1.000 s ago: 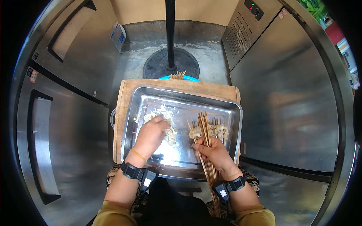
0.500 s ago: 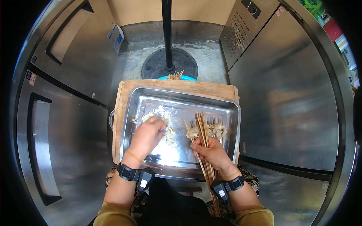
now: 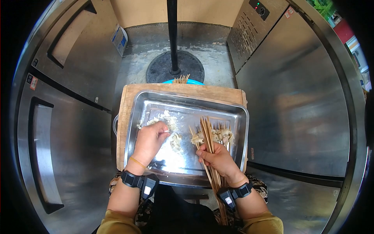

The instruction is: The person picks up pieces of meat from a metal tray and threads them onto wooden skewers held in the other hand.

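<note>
My left hand [image 3: 151, 139] is over the left half of a metal tray [image 3: 187, 180], its thumb and fingers pinched on a small whitish food piece [image 3: 166, 131]. Loose pale pieces of the same kind [image 3: 175, 141] lie beside and beyond it on the tray floor. In my right hand [image 3: 218, 159] is a bundle of thin bamboo skewers [image 3: 207, 134], tips pointing away from me and long ends trailing down past the wrist. One skewer stands a little apart at the bundle's left. Skewers threaded with pale food [image 3: 225, 135] lie in the tray just beyond the right hand.
A wooden board or stool top [image 3: 121, 136] carries the tray. Behind it, more skewers [image 3: 181, 79] poke up from a blue container [image 3: 194, 81], near a black pole [image 3: 174, 35] on a round base. Steel refrigerator doors [image 3: 296, 101] flank both sides.
My left hand has closed into a pinch on a small pale piece and lifted slightly from the pile. The right hand with the skewers has barely shifted.
</note>
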`<state>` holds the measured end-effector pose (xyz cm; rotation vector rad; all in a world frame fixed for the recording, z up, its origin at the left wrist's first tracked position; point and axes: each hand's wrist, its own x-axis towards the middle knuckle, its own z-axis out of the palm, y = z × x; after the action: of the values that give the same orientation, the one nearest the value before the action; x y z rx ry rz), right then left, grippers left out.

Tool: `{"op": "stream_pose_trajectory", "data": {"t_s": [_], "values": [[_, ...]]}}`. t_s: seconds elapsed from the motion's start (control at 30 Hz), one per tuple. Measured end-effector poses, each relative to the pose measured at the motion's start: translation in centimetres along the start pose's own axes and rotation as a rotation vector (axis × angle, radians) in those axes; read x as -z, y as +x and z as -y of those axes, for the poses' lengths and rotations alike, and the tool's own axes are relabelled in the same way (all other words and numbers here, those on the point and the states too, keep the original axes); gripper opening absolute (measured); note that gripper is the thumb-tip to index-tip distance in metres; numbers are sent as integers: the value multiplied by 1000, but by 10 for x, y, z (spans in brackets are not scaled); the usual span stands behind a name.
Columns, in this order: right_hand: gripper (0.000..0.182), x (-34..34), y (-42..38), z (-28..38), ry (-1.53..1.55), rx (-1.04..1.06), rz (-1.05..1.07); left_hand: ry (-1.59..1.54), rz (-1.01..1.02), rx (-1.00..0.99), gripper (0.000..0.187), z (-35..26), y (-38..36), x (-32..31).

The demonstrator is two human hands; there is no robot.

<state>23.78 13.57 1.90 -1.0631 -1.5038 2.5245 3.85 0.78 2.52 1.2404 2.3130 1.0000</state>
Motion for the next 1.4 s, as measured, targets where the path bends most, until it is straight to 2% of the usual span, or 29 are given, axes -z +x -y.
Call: {"op": "stream_pose_trajectory", "data": {"t_s": [0.07,0.27,0.47,0.57,0.67,0.87,0.97,1.4], "values": [[7,-2,-1,2,-16,2,-1,-230,22,114,6,8,2,-5],[7,-4,-2,2,-42,-3,12,-643,72,307,8,2,10,-10],[7,-4,-1,0,-32,6,51,-935,110,400,6,-7,17,-15],[7,-4,-3,2,-16,6,57,-991,104,431,6,-10,18,-19],[7,-3,-3,1,-1,13,61,-1035,73,363,5,-6,18,-25],[8,-4,-5,4,-9,18,61,-1140,98,479,10,-18,20,-25],[8,-3,-5,3,-5,25,69,-1174,96,464,12,-20,21,-28],[10,-2,-4,6,26,-19,77,-1108,113,370,11,-31,14,-32]]}}
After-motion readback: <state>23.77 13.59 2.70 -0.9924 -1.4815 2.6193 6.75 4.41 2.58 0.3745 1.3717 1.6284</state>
